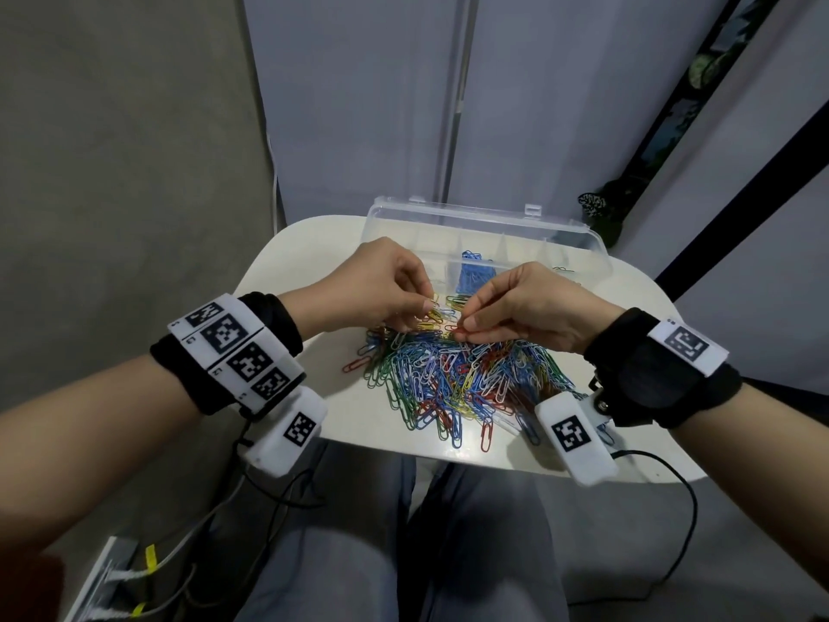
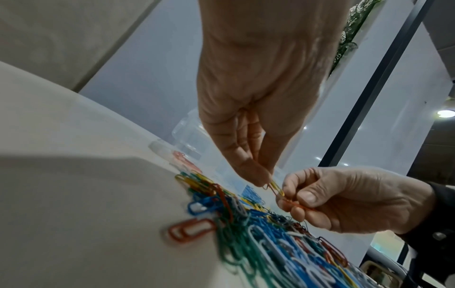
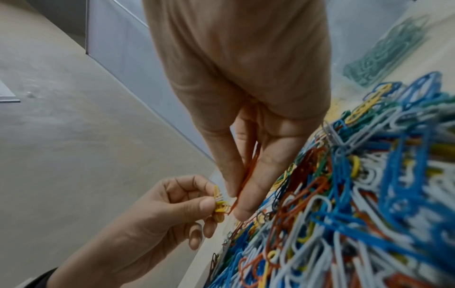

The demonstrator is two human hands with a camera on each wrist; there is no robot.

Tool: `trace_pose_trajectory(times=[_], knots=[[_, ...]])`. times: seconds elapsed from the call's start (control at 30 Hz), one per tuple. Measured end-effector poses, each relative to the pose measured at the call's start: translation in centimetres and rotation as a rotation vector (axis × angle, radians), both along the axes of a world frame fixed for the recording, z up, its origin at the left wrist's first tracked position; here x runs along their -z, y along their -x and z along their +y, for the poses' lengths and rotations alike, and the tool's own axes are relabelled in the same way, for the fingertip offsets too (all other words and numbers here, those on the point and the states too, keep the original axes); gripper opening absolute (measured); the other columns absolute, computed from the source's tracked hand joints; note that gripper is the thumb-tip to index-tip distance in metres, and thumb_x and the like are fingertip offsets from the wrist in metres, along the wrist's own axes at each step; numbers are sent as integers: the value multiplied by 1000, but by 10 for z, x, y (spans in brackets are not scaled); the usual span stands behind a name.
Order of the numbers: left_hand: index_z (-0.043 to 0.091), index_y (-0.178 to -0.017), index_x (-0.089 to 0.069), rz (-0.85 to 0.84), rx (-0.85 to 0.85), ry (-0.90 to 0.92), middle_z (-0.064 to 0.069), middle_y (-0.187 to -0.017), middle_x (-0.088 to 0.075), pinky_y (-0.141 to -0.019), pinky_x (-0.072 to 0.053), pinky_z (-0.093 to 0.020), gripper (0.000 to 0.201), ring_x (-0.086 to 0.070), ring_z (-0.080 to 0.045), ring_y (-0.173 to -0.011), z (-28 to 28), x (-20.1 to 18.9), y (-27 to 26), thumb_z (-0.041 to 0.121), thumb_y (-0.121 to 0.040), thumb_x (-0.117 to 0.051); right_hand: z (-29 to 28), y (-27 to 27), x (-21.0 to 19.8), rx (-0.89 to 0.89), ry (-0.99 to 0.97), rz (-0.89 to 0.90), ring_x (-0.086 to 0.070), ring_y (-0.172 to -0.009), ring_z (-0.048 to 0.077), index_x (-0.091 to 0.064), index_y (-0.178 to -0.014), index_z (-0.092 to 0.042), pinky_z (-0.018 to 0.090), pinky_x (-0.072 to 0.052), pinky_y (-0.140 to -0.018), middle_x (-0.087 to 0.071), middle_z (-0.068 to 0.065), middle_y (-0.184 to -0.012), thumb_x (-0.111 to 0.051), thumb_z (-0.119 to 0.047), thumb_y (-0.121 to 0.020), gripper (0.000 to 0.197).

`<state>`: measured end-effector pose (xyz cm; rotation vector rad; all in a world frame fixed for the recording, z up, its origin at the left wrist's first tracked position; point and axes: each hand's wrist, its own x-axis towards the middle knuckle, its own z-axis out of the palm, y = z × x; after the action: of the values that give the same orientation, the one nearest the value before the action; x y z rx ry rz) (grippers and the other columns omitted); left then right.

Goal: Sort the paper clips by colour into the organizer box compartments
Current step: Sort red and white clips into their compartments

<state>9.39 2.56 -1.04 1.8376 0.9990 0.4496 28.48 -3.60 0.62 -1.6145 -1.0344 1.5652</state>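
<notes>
- While both hands hover over the far edge of the mixed clip pile (image 1: 453, 374), left hand (image 1: 381, 285) pinches a yellow paper clip (image 2: 277, 188), thumb and forefinger curled on it.
- Right hand (image 1: 534, 307) pinches a red paper clip (image 3: 248, 175); the two clips touch.
- Clear organizer box (image 1: 578, 249) sits just behind the hands, lid up, blue clips (image 1: 475, 271) in one compartment.
- Pile and box share the white table (image 1: 305, 244); wrist straps and cables near its front edge.

White round table (image 1: 287, 262), black cable (image 1: 686, 509), grey floor (image 1: 112, 172)
</notes>
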Motion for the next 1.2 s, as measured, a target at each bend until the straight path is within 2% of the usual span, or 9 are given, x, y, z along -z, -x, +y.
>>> trace_pose_trajectory(times=[0.1,0.2,0.4,0.53,0.67,0.87,0.97,1.03,1.2], knots=[[2,-83,-69,78,2,-31,-9,-62,-69,-53,-56,-30,6,-65,-19,-53,5,1,9,3,-82,-74,-1,-4,0,21,-19,-8,-72,-69,29,-63,-85,19,27,-61,-63,-68,24,-75,-61,22,-75,12],[6,-83,-72,171,27,-84,-9,-66,-72,-49,-55,-28,8,-65,-23,-55,7,-2,17,9,-78,-78,1,-6,-5,38,-52,-22,-72,-69,27,-64,-87,18,25,-60,-59,-69,24,-76,-64,20,-74,12],[13,-82,-74,271,-34,-271,-2,-70,-70,-39,-36,-10,7,-50,2,-38,12,-11,34,16,-78,-79,14,4,-31,21,-159,-66,-72,-64,25,-63,-83,18,22,-57,-55,-69,24,-75,-66,18,-74,10],[14,-81,-75,308,-58,-311,3,-66,-67,-43,-33,-7,7,-52,7,-45,15,-11,47,18,-78,-80,40,26,-49,26,-269,-209,-71,-63,26,-63,-82,16,25,-59,-60,-69,22,-72,-70,14,-75,10],[17,-79,-75,328,-47,-315,11,-59,-62,-45,-33,-7,5,-53,7,-48,17,-10,54,18,-78,-80,74,55,-53,43,-356,-374,-68,-53,25,-61,-69,9,29,-59,-55,-65,21,-68,-73,17,-70,15],[16,-82,-75,337,-64,-338,9,-62,-64,-48,-35,-9,8,-53,4,-50,19,-9,63,22,-78,-80,95,73,-45,-9,-352,-552,-72,-74,36,-69,-84,14,43,-61,-68,-70,28,-82,-81,3,-70,21],[16,-80,-75,310,-95,-345,4,-65,-67,-50,-36,-12,14,-55,-5,-54,23,-8,65,29,-77,-80,86,64,-52,2,-395,-541,-71,-78,35,-69,-88,14,40,-61,-70,-69,28,-85,-78,0,-75,21],[14,-82,-72,256,-128,-345,0,-69,-69,-58,-43,-25,20,-59,-16,-60,25,-7,64,33,-78,-79,75,52,-58,1,-425,-531,-70,-75,31,-69,-91,11,37,-61,-67,-70,26,-86,-76,0,-78,19],[21,-111,-54,122,-247,-412,2,-92,-61,-63,-46,-32,40,-57,-15,-66,27,-4,51,42,-82,-71,40,6,-66,-55,-525,-655,-55,-56,15,-74,-91,-3,30,-51,-52,-65,6,-65,-77,-4,-77,15]])
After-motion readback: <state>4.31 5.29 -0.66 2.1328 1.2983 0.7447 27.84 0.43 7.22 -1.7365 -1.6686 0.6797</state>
